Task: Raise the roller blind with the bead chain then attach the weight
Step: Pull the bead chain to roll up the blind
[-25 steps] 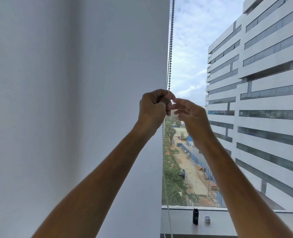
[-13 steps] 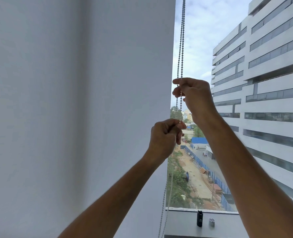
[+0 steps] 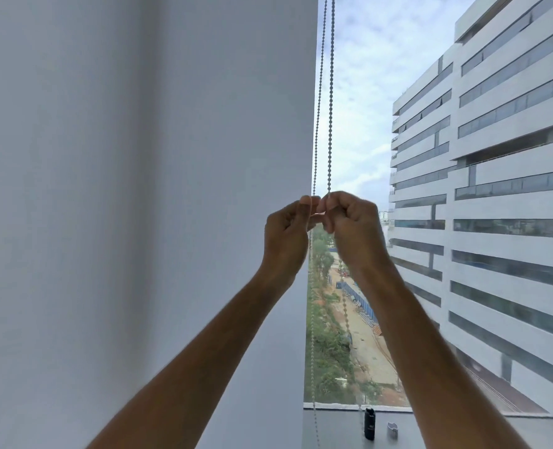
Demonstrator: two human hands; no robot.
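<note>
A bead chain (image 3: 330,92) hangs as two strands beside the right edge of a white wall, in front of a window. My left hand (image 3: 284,234) pinches the left strand and my right hand (image 3: 354,228) pinches the right strand, both at the same height and nearly touching. Below my hands the strands drop to the sill. A black cylindrical weight (image 3: 369,427) stands on the grey window sill (image 3: 333,429), with a small pale clip piece (image 3: 392,429) beside it. The blind itself is out of view.
The white wall (image 3: 139,189) fills the left half. The window glass (image 3: 382,108) shows a tall white building and a street far below. My forearms cross the lower middle of the view.
My right hand has come down and my left hand has risen, so both now meet at one height on the chain. The camera has shifted slightly.
</note>
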